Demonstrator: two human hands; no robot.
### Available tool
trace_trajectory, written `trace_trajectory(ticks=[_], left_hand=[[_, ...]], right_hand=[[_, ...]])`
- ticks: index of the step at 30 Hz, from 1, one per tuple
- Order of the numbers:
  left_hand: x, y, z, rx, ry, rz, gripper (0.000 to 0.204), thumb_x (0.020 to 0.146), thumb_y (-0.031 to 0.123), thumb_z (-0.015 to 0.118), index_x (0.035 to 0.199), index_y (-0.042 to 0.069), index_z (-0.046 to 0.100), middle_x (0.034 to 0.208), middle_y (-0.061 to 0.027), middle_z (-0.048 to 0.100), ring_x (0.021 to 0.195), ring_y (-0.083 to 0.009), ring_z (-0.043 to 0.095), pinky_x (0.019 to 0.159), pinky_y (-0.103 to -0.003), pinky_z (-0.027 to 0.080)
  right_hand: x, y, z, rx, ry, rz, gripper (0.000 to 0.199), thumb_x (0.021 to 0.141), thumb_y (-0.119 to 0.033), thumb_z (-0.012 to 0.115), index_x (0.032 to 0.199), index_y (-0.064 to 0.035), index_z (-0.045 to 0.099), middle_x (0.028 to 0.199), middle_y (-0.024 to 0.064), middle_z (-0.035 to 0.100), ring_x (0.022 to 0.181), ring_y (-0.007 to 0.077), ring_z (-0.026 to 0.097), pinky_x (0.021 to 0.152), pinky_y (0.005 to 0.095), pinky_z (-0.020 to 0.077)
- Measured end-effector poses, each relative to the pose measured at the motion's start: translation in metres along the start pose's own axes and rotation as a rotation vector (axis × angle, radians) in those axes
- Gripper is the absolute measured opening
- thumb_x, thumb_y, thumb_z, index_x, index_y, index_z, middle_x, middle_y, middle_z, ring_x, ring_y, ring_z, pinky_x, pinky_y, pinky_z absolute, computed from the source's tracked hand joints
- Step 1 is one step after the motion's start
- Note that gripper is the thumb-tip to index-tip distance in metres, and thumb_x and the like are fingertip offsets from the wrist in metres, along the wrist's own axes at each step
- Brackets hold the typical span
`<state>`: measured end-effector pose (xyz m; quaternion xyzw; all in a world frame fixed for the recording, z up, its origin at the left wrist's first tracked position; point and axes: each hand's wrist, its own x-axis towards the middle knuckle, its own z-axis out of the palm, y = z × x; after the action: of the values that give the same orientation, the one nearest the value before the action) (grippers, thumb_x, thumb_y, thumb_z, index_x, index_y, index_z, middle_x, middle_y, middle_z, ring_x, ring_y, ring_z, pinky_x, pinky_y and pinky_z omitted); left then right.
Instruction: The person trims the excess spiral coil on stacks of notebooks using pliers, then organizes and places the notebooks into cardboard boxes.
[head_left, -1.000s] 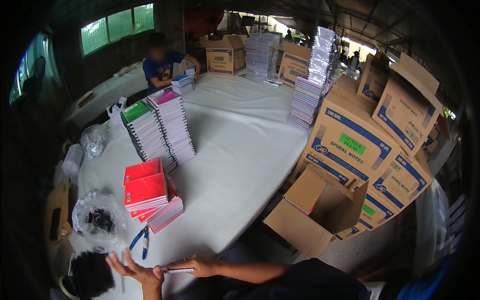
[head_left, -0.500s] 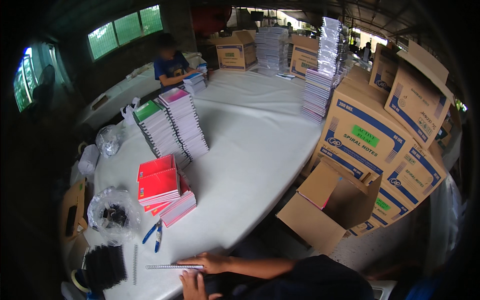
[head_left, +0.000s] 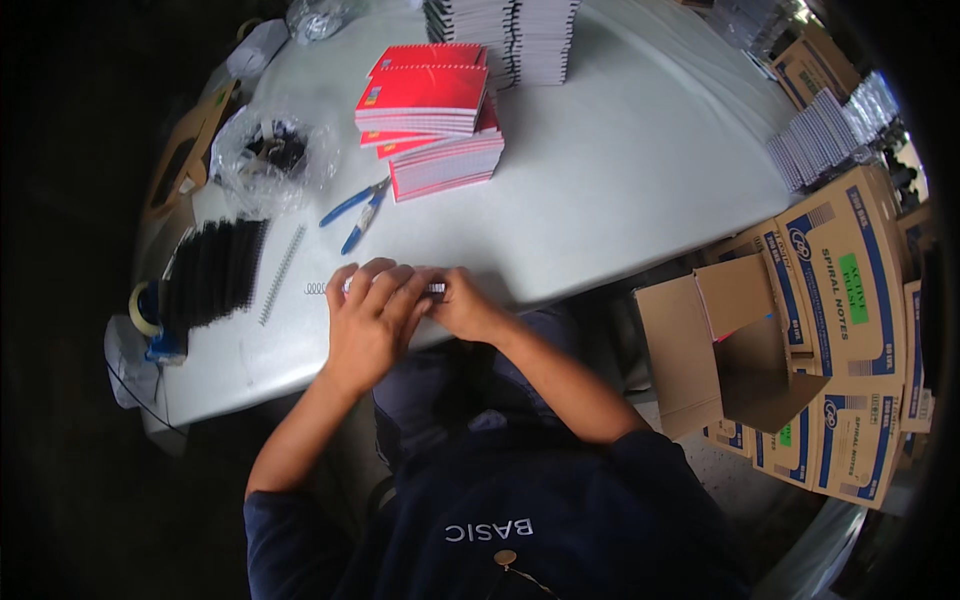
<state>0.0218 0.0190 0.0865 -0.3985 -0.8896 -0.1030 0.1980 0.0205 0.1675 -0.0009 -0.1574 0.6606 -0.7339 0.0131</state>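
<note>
You hold a thin spiral notebook [head_left: 437, 289] edge-up near the front rim of the white-covered table [head_left: 610, 190], directly before your body. Your right hand [head_left: 468, 308] is closed around its right end, perhaps in order to keep it steady. Your left hand [head_left: 368, 315] is arched over it with bent fingers; I cannot tell if they squeeze or only rest. The wire coil [head_left: 316, 288] sticks out past the left fingers, so probably this side is kept free for it.

A loose coil [head_left: 284, 272] and a bundle of black coils [head_left: 213, 272] lie to your left, I suppose for easy reach. The blue-handled pliers [head_left: 361, 222] lie a little open beyond your hands, just beside the stack of red notebooks [head_left: 430, 92], with handles turned toward you, which seems convenient for picking up.

Your fingers hide most of the notebook, so its cover and how far the wire is inside are not visible. The tall notebook stacks [head_left: 545, 42] are cut by the upper edge. The dark content of the clear plastic bag [head_left: 236, 160] is hard to make out, and the inside of the open carton [head_left: 680, 355] is mostly in shadow.
</note>
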Motion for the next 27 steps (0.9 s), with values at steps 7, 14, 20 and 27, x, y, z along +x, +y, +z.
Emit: trace_trajectory(ticks=[7,14,20,27], left_hand=[[0.025,-0.003,-0.013,-0.377,-0.199,-0.045,0.023,0.075,0.016,0.069,0.097,0.011,0.063,0.089,-0.0040,0.059,0.088,-0.0220,0.055,0.080,-0.034,0.035],[0.040,-0.018,-0.008,-0.420,-0.314,0.058,0.017,0.080,0.017,0.065,0.094,0.009,0.063,0.087,-0.0068,0.059,0.085,-0.0252,0.056,0.076,-0.034,0.039],[0.042,-0.004,-0.013,-0.370,-0.293,0.104,0.012,0.078,0.013,0.064,0.088,0.007,0.062,0.086,-0.0067,0.060,0.084,-0.0246,0.056,0.075,-0.035,0.040],[0.049,0.006,-0.020,-0.282,-0.254,0.082,0.019,0.065,0.021,0.075,0.077,0.012,0.064,0.079,-0.0018,0.060,0.076,-0.0203,0.058,0.071,-0.033,0.041]], right_hand=[[0.001,-0.003,-0.001,0.024,0.009,-0.005,0.015,0.081,-0.004,0.061,0.094,0.0026,0.060,0.081,0.0100,0.065,0.077,0.0108,0.058,0.069,0.0293,0.0471],[-0.001,-0.014,-0.004,-0.091,-0.010,0.028,0.016,0.081,-0.009,0.063,0.094,0.0001,0.061,0.086,0.0107,0.067,0.082,0.0154,0.063,0.072,0.0311,0.0478],[-0.004,-0.016,-0.006,-0.158,0.006,0.072,0.019,0.080,-0.013,0.065,0.093,0.0002,0.061,0.085,0.0127,0.066,0.080,0.0196,0.064,0.070,0.0329,0.0477],[-0.014,-0.031,-0.017,-0.255,-0.040,0.182,0.019,0.082,-0.015,0.062,0.093,0.0011,0.063,0.082,0.0206,0.064,0.078,0.0245,0.064,0.069,0.0341,0.0469]])
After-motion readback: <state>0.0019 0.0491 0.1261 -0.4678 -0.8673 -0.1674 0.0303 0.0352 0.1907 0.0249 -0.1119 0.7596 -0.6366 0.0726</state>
